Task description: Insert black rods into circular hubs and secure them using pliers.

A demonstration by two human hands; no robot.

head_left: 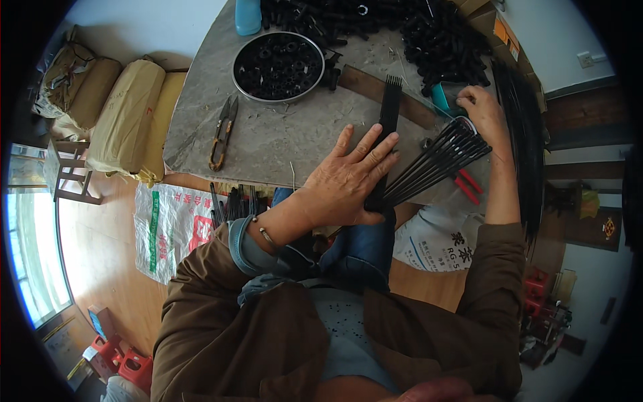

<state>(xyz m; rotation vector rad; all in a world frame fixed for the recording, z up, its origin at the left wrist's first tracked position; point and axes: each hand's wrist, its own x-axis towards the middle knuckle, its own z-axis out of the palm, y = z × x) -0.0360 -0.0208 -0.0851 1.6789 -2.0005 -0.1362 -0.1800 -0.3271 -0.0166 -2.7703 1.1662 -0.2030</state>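
My left hand [355, 171] lies with its fingers spread over a flat black strip [390, 110] with a comb-like far end, and by the narrow end of a fan of thin black rods [435, 164]. The rods spread out to the right, toward my right hand [481, 110]. Thumb and fingers of my right hand are pinched together just above the rods' wide end; what they hold is too small to make out. A thin pale line [439, 109] runs near those fingertips, beside a teal container [445, 97]. Red-handled pliers [469, 187] lie right of the rods.
Scissors [224, 134] lie on the left of the grey table [268, 144]. Behind are a round metal-rimmed bowl [234, 70] of black rings, a flat brown bar [355, 82], a blue bottle [248, 19] and heaped black parts [445, 47]. Long black strands [519, 120] hang at the right edge.
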